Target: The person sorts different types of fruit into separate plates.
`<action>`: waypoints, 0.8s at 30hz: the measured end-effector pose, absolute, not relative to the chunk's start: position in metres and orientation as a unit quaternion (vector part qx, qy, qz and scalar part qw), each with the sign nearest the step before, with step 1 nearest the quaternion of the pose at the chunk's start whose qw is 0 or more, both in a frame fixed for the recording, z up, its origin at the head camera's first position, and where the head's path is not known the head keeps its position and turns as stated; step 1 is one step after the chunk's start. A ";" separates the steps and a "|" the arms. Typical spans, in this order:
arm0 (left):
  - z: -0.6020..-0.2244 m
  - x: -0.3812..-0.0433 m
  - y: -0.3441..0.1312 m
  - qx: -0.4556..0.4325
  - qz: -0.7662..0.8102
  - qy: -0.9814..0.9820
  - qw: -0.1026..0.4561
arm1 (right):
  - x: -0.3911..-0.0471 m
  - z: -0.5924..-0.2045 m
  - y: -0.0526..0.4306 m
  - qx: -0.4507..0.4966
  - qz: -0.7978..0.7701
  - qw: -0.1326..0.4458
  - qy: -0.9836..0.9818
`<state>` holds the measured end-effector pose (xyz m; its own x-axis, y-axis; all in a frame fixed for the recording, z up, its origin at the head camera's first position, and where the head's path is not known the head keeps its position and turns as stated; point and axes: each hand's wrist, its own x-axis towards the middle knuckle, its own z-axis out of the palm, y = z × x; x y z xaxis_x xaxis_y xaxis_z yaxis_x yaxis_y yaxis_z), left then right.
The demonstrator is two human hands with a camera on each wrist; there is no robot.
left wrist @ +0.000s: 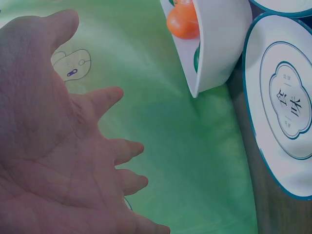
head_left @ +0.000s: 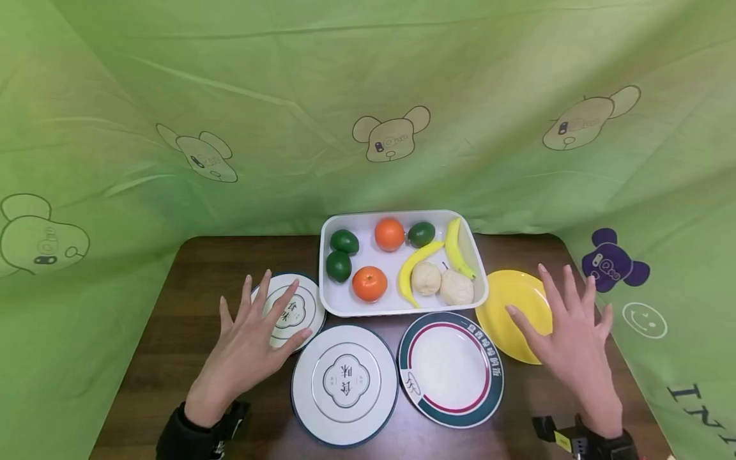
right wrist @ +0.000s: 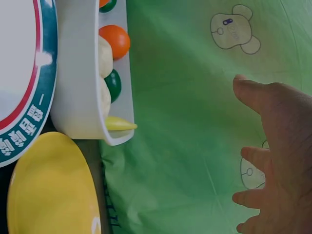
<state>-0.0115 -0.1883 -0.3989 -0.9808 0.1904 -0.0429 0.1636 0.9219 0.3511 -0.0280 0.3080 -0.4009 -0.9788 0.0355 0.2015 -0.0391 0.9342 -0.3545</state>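
Observation:
My left hand (head_left: 247,345), fingers spread and holding nothing, hovers over the small white plate (head_left: 310,300) at the left. On the other side my right hand (head_left: 575,338) is spread too, overlapping the edge of the yellow plate (head_left: 508,306) in the head view. Between them at the back stands a white tray (head_left: 368,312). Inside it lie two orange fruits, an orange one (head_left: 390,234) at the back and another (head_left: 370,284) in front, several dark green fruits (head_left: 345,241), two bananas (head_left: 454,249) and two pale round things (head_left: 457,288).
In front of the tray sit a larger white plate (head_left: 345,421) with a printed emblem and a plate with a teal and red rim (head_left: 460,418). All stand on a dark wooden table (head_left: 167,345). A green cloth (head_left: 299,179) with bear drawings hangs behind and at the sides.

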 end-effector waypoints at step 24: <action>-0.473 0.043 -0.176 -0.127 0.352 0.926 0.057 | -0.027 -0.407 0.279 0.025 0.215 0.085 -0.973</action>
